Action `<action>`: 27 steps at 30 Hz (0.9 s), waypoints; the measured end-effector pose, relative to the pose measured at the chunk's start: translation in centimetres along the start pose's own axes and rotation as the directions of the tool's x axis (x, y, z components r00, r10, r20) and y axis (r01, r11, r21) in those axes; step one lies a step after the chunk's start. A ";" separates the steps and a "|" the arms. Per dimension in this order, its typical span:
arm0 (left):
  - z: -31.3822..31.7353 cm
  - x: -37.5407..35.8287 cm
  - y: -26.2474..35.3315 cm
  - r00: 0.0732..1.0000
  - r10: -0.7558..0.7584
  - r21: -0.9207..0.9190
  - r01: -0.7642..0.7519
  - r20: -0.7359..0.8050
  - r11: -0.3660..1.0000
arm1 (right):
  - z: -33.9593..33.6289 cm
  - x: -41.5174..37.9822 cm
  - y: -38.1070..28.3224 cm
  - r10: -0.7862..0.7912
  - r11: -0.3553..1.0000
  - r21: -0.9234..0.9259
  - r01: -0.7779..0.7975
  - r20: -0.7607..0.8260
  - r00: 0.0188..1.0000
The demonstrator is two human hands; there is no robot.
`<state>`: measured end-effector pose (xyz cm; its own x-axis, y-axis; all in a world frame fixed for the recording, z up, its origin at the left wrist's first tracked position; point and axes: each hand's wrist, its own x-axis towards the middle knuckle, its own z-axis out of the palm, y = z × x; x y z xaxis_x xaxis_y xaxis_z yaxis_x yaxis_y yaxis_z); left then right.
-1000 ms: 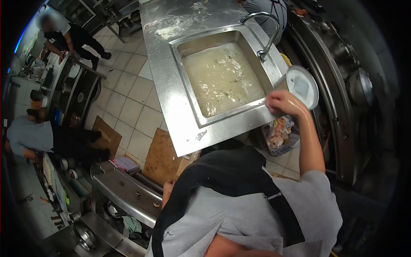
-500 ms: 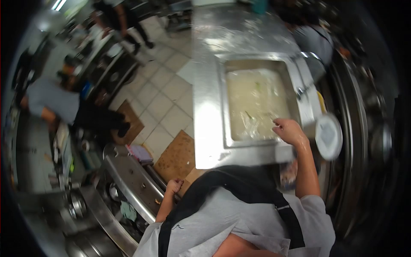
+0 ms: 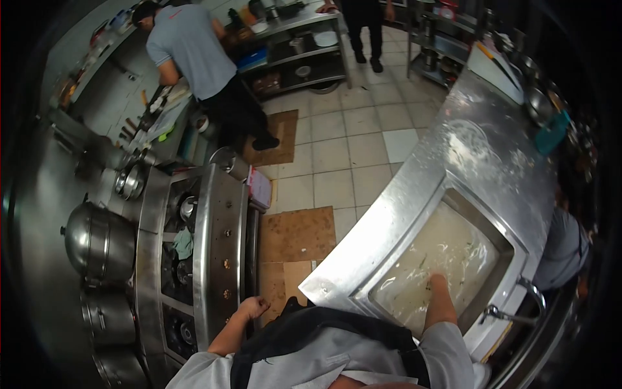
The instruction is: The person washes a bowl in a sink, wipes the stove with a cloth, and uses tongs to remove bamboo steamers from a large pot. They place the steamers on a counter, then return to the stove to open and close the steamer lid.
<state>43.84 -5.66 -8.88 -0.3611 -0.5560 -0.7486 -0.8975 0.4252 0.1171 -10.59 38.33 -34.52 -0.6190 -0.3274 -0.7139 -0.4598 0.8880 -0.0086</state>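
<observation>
My right hand (image 3: 438, 282) reaches down into the cloudy water (image 3: 424, 243) of a steel sink (image 3: 512, 249); its fingers are under the surface and hidden. Small green bits and something shiny like clear plastic show in the water around it. My left hand (image 3: 254, 306) hangs low beside the front of the stove (image 3: 217, 246), its fingers curled together, and I see nothing in it. A curved tap (image 3: 531, 298) stands at the sink's right side.
A steel counter (image 3: 414, 188) with white powder extends beyond the sink. One person (image 3: 194, 52) leans over a worktop at the upper left, another (image 3: 366, 26) stands at the back, a third (image 3: 567, 249) is at the right. Large pots (image 3: 100, 240) stand left.
The view has swung left, so the sink now lies further right and tilted. My right hand has gone from above the water into it. My left hand stays low with curled fingers.
</observation>
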 end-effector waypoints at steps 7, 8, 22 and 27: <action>2.8 -4.7 -4.6 0.984 -0.162 0.024 0.161 0.075 0.987 | 1.9 0.7 -2.1 0.064 0.997 0.028 -0.068 0.148 0.987; 3.0 -5.1 -5.1 0.984 -0.167 0.026 0.166 0.065 0.986 | 2.3 0.7 -2.3 0.067 0.997 0.030 -0.072 0.162 0.984; 2.3 -4.9 -3.9 0.975 -0.221 -0.056 0.221 0.015 0.974 | 4.5 0.5 -1.6 0.066 0.996 0.037 -0.076 0.216 0.974; 2.0 -5.7 -3.2 0.963 -0.269 -0.060 0.270 0.019 0.961 | 4.9 0.5 -1.2 0.067 0.997 0.031 -0.076 0.217 0.974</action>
<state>49.29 -2.45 -6.28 -0.1012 -0.6360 -0.7650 -0.9753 0.2153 -0.0501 -7.24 38.72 -38.28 -0.4954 -0.1888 -0.8479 -0.3918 0.9198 0.0241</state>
